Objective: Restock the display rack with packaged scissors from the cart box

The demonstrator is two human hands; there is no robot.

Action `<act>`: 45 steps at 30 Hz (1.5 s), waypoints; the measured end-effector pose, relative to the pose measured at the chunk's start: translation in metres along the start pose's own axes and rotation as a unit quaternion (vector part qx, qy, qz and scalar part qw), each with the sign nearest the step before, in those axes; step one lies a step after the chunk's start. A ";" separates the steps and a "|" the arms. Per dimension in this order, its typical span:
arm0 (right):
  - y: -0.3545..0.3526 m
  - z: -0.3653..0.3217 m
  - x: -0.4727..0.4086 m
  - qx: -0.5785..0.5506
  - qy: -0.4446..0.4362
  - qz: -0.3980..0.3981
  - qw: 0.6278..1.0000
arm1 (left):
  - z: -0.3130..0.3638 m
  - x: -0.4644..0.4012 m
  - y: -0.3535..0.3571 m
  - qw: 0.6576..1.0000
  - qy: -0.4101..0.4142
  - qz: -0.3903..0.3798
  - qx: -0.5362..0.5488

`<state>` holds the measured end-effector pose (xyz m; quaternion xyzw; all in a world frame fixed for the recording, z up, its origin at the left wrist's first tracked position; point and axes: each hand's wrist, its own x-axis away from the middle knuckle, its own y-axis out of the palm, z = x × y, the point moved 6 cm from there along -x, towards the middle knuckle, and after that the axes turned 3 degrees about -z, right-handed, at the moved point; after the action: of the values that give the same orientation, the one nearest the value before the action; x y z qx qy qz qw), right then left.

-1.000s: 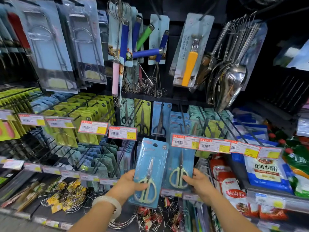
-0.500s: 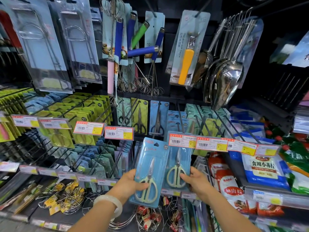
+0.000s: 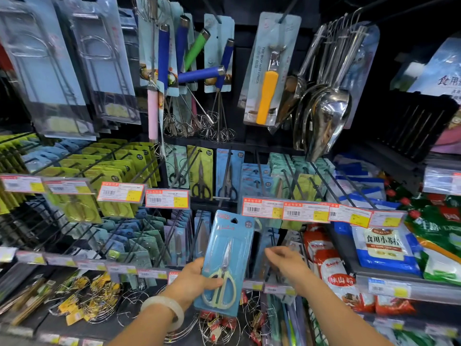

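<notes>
We hold one scissors pack (image 3: pixel 225 263) in front of the rack (image 3: pixel 259 146), slightly tilted. Our left hand (image 3: pixel 192 280) grips it low on its left edge, thumb laid across the pale green handles — a white bangle (image 3: pixel 166 309) sits on that wrist. Our right hand (image 3: pixel 287 262) is just beside the pack, blurred, fingers loosely spread and holding nothing, near the hooks under the price tags (image 3: pixel 284 211). Red snack bags (image 3: pixel 331 268) lie to its right.
</notes>
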<state>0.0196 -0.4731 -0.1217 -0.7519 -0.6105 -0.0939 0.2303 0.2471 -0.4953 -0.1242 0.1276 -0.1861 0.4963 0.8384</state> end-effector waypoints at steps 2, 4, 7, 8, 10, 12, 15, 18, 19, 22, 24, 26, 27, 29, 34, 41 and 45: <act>0.014 0.004 0.008 -0.063 0.020 -0.096 0.993 | -0.001 -0.003 0.007 1.000 -0.002 -0.002 0.000; 0.025 0.002 0.015 -0.059 0.013 -0.151 0.987 | 0.001 -0.006 0.015 1.000 0.000 -0.008 0.000; 0.034 -0.004 0.022 -0.021 -0.020 -0.147 0.989 | 0.006 -0.011 0.031 0.999 0.012 -0.033 -0.008; 0.033 -0.006 0.023 -0.016 -0.031 -0.128 0.991 | 0.008 -0.013 0.035 0.999 0.019 -0.039 -0.013; 0.027 -0.009 0.023 -0.017 -0.045 -0.092 0.995 | 0.011 -0.017 0.041 0.999 0.029 -0.033 -0.018; 0.020 -0.010 0.023 -0.014 -0.061 -0.068 0.996 | 0.016 -0.018 0.046 0.999 0.038 -0.020 -0.030; 0.009 -0.017 0.024 0.000 -0.092 -0.037 0.995 | 0.026 -0.020 0.051 0.997 0.054 0.007 -0.056; 0.001 -0.029 0.021 0.006 -0.121 -0.011 0.993 | 0.037 -0.023 0.053 0.995 0.074 0.026 -0.059; -0.001 -0.033 0.020 0.002 -0.125 -0.006 0.992 | 0.040 -0.024 0.054 0.995 0.077 0.031 -0.055; -0.003 -0.034 0.014 -0.010 -0.121 0.006 0.993 | 0.044 -0.030 0.054 0.995 0.074 0.035 -0.055; -0.002 -0.031 0.010 -0.005 -0.109 0.010 0.994 | 0.043 -0.033 0.054 0.996 0.063 0.033 -0.060; -0.001 -0.028 0.006 0.004 -0.100 0.008 0.995 | 0.039 -0.037 0.053 0.996 0.052 0.036 -0.058; -0.001 -0.027 0.005 0.005 -0.097 0.010 0.995 | 0.037 -0.039 0.053 0.997 0.046 0.035 -0.055; -0.001 -0.027 0.000 -0.002 -0.091 0.017 0.996 | 0.035 -0.043 0.052 0.997 0.039 0.031 -0.053; -0.001 -0.031 -0.017 0.022 -0.085 0.023 0.996 | 0.041 -0.055 0.048 0.996 0.035 0.048 -0.069; -0.007 -0.034 -0.042 0.146 -0.043 0.069 0.986 | 0.048 -0.075 0.043 0.981 0.006 0.084 -0.172; -0.014 -0.023 -0.047 0.151 -0.010 0.092 0.984 | 0.040 -0.077 0.042 0.970 -0.050 0.090 -0.220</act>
<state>-0.0018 -0.5225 -0.1180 -0.7623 -0.5481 0.0287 0.3432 0.1691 -0.5520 -0.1204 -0.0525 -0.3429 0.5092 0.7876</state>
